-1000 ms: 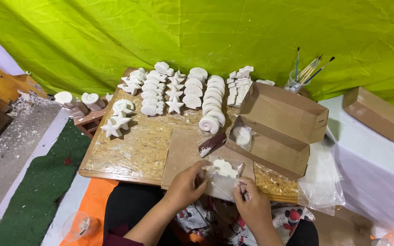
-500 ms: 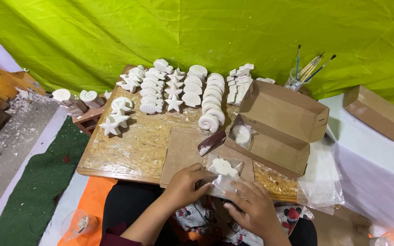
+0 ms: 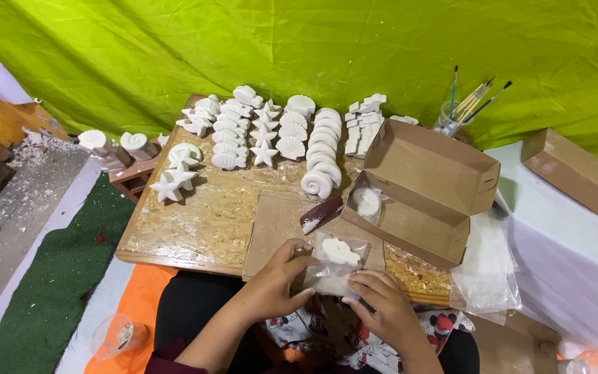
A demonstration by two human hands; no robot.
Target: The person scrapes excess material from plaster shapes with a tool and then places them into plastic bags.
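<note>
Here, your left hand (image 3: 271, 287) and right hand (image 3: 382, 308) both pinch a small clear plastic bag (image 3: 337, 266) holding a white shell-shaped plaster cast (image 3: 340, 251); each grip is closed on the bag's lower edge, left at its left corner, right at its right corner. The bag lies on a flat brown cardboard sheet (image 3: 278, 225) at the near edge of the wooden chipboard worktop (image 3: 202, 215).

Just beyond the bag sits an open brown cardboard box (image 3: 423, 187) with one white round cast inside; it borders the bag on the far right. A dark scraper-like tool (image 3: 321, 215) lies between the box and the sheet. Rows of white plaster shells and stars (image 3: 278, 131) fill the far half of the worktop. A clear cup of paintbrushes (image 3: 455, 114) stands behind the box.

A green fabric backdrop (image 3: 299, 48) closes the far side. The bare chipboard left of the sheet offers the open room; crumpled clear plastic (image 3: 486, 270) hangs off the right edge.
</note>
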